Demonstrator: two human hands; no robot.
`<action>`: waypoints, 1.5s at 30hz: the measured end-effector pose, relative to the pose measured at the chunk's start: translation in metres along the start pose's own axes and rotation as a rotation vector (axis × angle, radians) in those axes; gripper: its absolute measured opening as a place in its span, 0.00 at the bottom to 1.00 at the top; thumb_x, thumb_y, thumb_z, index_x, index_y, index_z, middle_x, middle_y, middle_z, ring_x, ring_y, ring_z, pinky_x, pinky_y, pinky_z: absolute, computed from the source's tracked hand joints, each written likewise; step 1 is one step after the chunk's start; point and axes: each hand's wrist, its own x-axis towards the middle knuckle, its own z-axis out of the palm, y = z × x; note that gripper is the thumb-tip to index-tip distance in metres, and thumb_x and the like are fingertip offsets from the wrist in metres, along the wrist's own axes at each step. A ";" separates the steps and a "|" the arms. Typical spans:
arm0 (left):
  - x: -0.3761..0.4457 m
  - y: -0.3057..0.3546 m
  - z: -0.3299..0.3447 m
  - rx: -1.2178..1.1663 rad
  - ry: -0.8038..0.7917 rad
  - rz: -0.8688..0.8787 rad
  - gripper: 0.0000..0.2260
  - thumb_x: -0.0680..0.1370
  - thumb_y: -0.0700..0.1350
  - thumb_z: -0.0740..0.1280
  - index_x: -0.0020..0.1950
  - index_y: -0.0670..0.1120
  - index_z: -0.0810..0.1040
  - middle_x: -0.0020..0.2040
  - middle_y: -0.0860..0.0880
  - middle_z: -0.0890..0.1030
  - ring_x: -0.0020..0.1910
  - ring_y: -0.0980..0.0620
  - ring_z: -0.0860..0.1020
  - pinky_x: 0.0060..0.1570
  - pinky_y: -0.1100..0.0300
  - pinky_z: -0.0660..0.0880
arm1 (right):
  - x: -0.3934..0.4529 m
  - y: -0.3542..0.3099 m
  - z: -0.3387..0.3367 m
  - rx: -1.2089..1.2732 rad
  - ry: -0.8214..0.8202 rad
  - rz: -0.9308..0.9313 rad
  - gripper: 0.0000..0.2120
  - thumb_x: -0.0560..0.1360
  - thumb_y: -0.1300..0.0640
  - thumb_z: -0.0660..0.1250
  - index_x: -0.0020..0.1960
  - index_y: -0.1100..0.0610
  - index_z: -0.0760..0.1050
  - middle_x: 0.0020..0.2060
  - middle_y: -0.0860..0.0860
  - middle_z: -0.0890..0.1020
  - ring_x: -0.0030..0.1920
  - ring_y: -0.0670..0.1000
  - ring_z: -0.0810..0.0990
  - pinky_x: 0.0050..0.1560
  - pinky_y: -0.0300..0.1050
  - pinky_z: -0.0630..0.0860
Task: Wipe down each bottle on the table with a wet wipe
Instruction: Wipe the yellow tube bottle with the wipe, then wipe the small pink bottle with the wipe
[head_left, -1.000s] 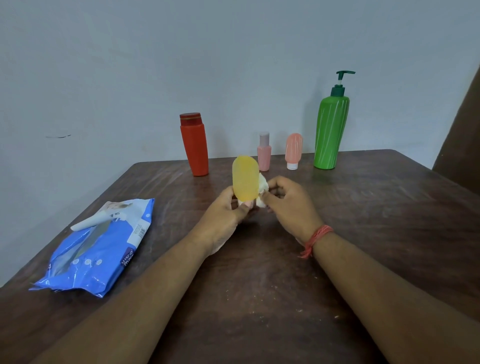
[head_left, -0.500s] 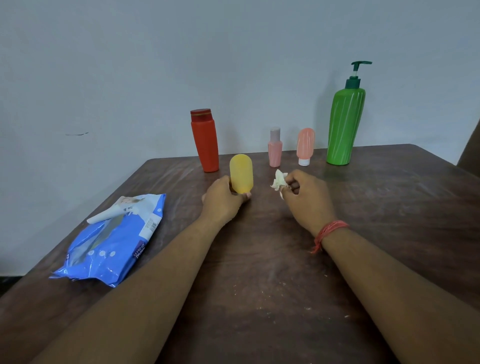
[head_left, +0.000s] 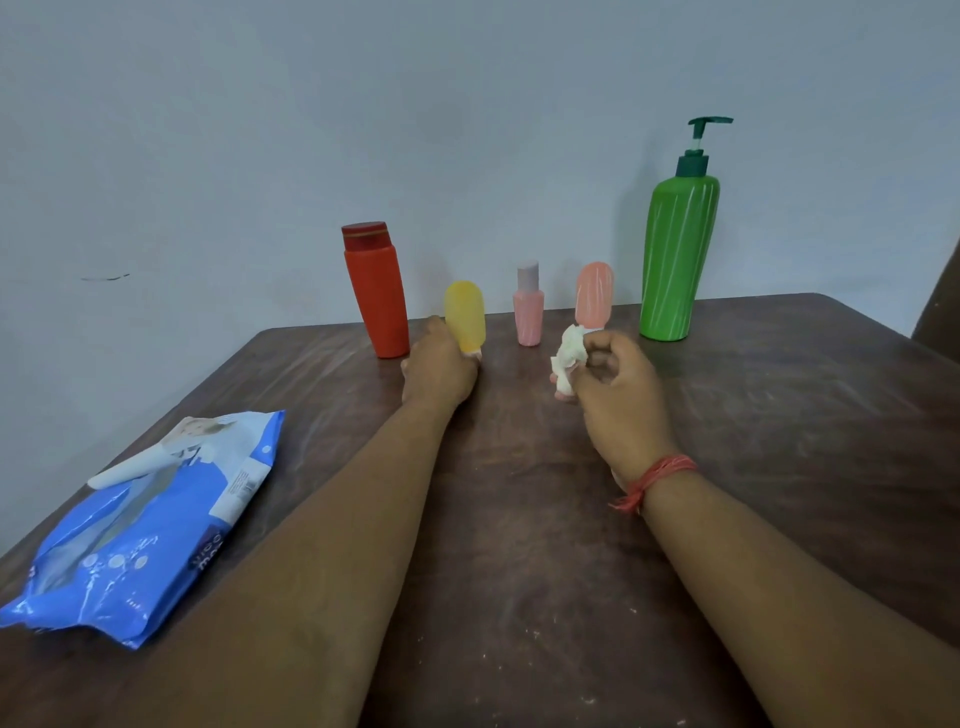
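Gripping the upright yellow bottle (head_left: 465, 315) is the left hand (head_left: 439, 370); the right hand (head_left: 615, 387), pinching the wipe (head_left: 569, 359), is sitting nearer the peach tube (head_left: 594, 294), just beyond it.

Colours on the dark brown table (head_left: 519, 571)

Red bottle (head_left: 378, 299) with darker red cap; yellow bottle (head_left: 465, 315); pale pink bottle (head_left: 529, 317) with a greyish-pink cap; salmon tube (head_left: 594, 293), its cap seemingly white; green pump bottle (head_left: 678, 257) streaked with thin white lines, pump dark green; white wipe (head_left: 569, 358); blue and white pack (head_left: 145, 525); red thread (head_left: 655, 478) on the wrist
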 end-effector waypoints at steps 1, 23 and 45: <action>0.004 0.000 0.002 0.003 0.002 0.003 0.18 0.78 0.49 0.69 0.62 0.42 0.67 0.57 0.41 0.80 0.58 0.37 0.79 0.57 0.42 0.74 | 0.000 0.000 0.000 0.140 0.000 0.049 0.14 0.79 0.70 0.63 0.53 0.51 0.76 0.49 0.53 0.84 0.47 0.50 0.85 0.45 0.44 0.83; 0.029 0.001 0.013 0.042 0.000 0.009 0.21 0.78 0.49 0.71 0.63 0.43 0.65 0.58 0.41 0.79 0.57 0.38 0.79 0.56 0.41 0.77 | 0.009 0.012 -0.004 -0.041 0.105 -0.017 0.09 0.80 0.54 0.67 0.44 0.43 0.78 0.43 0.48 0.85 0.46 0.49 0.82 0.49 0.51 0.80; -0.004 0.008 0.012 0.120 -0.083 0.086 0.17 0.80 0.52 0.67 0.59 0.42 0.70 0.53 0.42 0.80 0.52 0.40 0.79 0.55 0.44 0.77 | 0.017 0.013 -0.010 -0.041 0.222 0.018 0.23 0.75 0.71 0.63 0.59 0.45 0.75 0.55 0.47 0.80 0.52 0.45 0.80 0.47 0.31 0.73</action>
